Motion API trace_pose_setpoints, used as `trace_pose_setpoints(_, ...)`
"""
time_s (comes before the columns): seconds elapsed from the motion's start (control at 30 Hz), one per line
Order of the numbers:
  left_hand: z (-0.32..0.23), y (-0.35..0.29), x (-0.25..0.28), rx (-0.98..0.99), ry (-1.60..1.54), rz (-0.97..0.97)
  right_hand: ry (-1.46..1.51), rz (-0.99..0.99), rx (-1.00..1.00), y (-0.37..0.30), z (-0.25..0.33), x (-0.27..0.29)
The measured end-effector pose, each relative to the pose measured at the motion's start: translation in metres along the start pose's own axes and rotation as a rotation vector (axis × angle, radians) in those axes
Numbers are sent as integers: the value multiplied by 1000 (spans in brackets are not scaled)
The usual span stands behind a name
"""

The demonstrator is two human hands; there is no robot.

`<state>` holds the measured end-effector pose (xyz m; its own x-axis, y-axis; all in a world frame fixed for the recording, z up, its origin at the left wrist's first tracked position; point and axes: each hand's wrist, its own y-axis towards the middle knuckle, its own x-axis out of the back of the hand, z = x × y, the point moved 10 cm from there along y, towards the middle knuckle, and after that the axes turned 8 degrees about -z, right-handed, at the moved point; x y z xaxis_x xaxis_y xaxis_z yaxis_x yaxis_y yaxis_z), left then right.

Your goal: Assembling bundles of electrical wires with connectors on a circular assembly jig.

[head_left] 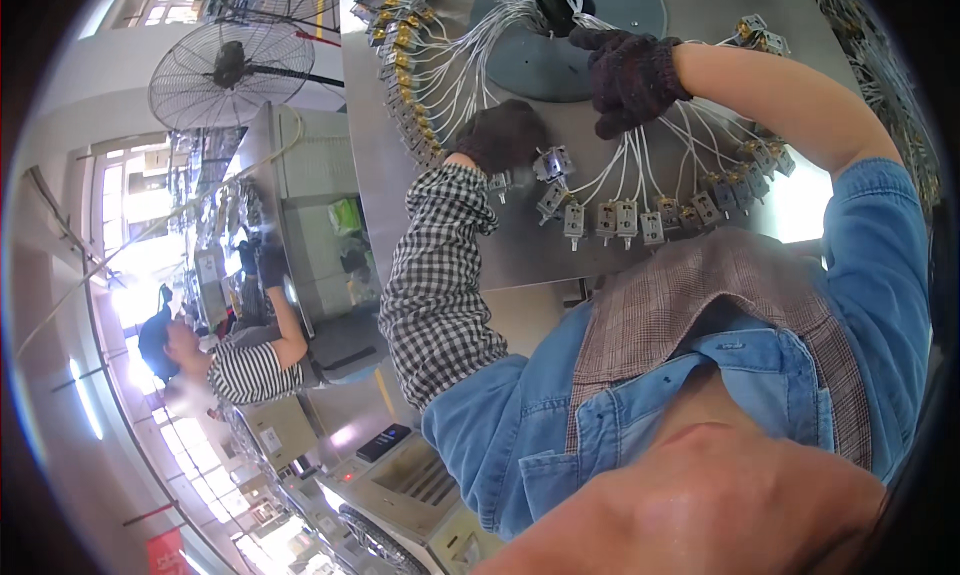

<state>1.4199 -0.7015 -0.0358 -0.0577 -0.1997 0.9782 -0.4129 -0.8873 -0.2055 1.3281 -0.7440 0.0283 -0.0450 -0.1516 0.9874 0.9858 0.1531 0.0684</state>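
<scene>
My left hand (503,137), in a dark glove, is smeared by motion, so its fingers do not show clearly. It hovers over white wires, close to a small metal boxed component (553,164) with a short shaft. My right hand (632,77), also dark-gloved, reaches across a round grey plate (535,73) toward the dark hub (566,11). Its thumb and foremost finger are apart, with the fingertips beside the wires at the hub. White wires (625,165) fan out from under this hand to several metal components (626,218). Whether it touches the wires is hidden.
A curved row of gold-and-silver components (397,65) lines the left side of the metal table (530,250). More wires lie at the far right. To the left are a large fan (230,73), another workbench (310,175) and a person in a striped shirt (255,370).
</scene>
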Motion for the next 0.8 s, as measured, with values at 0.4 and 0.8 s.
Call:
trace_pose_setpoints(0.4, -64, -22, 63, 441, -5, 19, -137, 21, 149, -11, 15, 2)
trace_pose_setpoints(0.8, -42, -13, 3, 501, -207, 82, -18, 327, 234, -24, 69, -71)
